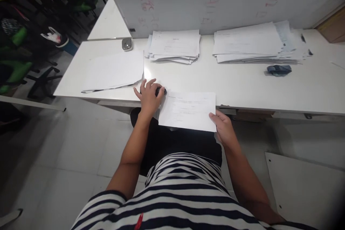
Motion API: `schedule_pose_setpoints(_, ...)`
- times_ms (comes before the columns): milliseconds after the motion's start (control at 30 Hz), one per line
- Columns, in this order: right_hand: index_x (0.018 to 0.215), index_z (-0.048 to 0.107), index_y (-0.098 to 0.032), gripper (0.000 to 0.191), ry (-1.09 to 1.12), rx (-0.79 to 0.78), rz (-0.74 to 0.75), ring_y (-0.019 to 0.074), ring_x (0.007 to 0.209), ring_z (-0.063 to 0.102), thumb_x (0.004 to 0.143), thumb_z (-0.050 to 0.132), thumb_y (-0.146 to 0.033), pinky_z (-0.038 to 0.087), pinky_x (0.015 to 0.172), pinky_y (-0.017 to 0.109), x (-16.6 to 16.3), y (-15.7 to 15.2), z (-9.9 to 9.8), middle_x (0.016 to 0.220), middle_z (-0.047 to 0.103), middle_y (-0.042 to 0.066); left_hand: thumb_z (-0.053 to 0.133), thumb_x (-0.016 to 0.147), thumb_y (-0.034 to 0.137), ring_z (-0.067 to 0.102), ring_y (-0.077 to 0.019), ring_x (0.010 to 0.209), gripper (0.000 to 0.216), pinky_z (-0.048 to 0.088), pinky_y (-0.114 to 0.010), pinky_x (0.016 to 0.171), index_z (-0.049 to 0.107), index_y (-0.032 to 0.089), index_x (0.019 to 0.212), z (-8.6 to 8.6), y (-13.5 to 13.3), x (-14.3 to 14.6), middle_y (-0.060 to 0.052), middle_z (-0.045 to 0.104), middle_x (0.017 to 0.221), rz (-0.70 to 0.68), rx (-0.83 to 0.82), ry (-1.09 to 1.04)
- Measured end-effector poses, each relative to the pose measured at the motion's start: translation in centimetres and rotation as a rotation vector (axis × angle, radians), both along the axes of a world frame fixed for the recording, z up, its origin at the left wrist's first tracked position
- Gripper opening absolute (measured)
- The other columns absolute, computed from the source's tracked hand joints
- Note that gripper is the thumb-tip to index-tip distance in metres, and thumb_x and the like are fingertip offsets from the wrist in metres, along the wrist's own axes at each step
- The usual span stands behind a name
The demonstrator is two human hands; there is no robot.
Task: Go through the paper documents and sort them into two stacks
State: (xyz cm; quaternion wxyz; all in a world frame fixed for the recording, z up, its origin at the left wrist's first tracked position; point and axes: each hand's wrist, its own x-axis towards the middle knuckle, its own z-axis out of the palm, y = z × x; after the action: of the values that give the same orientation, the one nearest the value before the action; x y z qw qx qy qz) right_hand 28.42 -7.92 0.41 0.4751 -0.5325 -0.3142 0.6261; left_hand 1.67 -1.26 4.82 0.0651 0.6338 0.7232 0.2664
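My right hand [224, 125] pinches the right edge of a printed white sheet of paper [188, 109], thumb on top. The sheet lies partly over the desk's front edge, above my lap. To its left, my left hand [149, 97] is at the desk's edge, its fingers curled over a small black object [161, 91]. That object looks like a stapler, mostly hidden under the fingers. Its visible end lies close to the sheet's upper left corner. A flat stack of white sheets [115, 70] lies left of and beyond my left hand.
Two piles of paper, a left pile [175, 45] and a wider right pile [248, 43], lie along the whiteboard [215, 0]. A small grey device [127, 44] and a dark blue bundle [279, 70] rest on the white desk [242, 86]. A cardboard box [332, 25] stands far right.
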Motion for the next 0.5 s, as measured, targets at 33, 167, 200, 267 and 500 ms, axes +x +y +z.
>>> schedule_pose_setpoints(33,0.105,0.071,-0.022,0.038,-0.011,0.005,0.003,0.0238,0.088,0.067,0.073,0.073,-0.041,0.053,0.074,0.034,0.0,0.0,0.0,0.095,0.074,0.004,0.050,0.089,0.037,0.029,-0.0305,0.135,0.013,0.005,-0.063,0.109,0.059,0.027,0.090,0.0,0.0,0.0,-0.002,0.056,0.127,-0.010,-0.011,-0.003)
schedule_pose_setpoints(167,0.106,0.070,-0.022,0.040,-0.041,-0.007,0.019,0.0234,0.086,0.067,0.073,0.072,-0.045,0.052,0.073,0.034,0.1,0.1,-0.1,0.096,0.074,0.004,0.049,0.090,0.038,0.043,-0.0276,0.121,0.015,0.015,-0.057,0.109,0.059,0.028,0.089,0.1,0.1,-0.1,-0.002,0.063,0.108,-0.009,-0.031,-0.033)
schedule_pose_setpoints(200,0.105,0.070,-0.022,0.040,-0.045,-0.010,0.021,0.0231,0.085,0.067,0.073,0.072,-0.045,0.052,0.072,0.034,0.1,0.1,-0.2,0.096,0.074,0.004,0.048,0.090,0.039,0.046,-0.0263,0.115,0.016,0.018,-0.055,0.108,0.059,0.028,0.089,0.1,0.0,-0.1,-0.002,0.064,0.103,0.003,-0.026,-0.041)
schedule_pose_setpoints(267,0.105,0.070,-0.023,0.039,-0.046,-0.011,0.020,0.0222,0.082,0.067,0.073,0.071,-0.045,0.051,0.072,0.033,0.1,0.1,-0.5,0.095,0.074,0.003,0.045,0.091,0.040,0.049,-0.0242,0.107,0.020,0.023,-0.050,0.105,0.059,0.027,0.089,0.2,0.0,-0.2,-0.002,0.064,0.097,0.020,-0.009,-0.050)
schedule_pose_setpoints(500,0.104,0.070,-0.022,0.042,-0.111,-0.009,-0.012,0.0204,0.073,0.066,0.072,0.070,-0.050,0.050,0.066,0.031,0.0,0.1,-1.3,0.088,0.074,0.002,0.030,0.096,0.033,0.048,-0.0240,0.107,0.032,0.024,-0.048,0.102,0.062,0.030,0.092,0.2,0.0,-0.6,-0.001,0.063,0.098,-0.019,-0.040,-0.061)
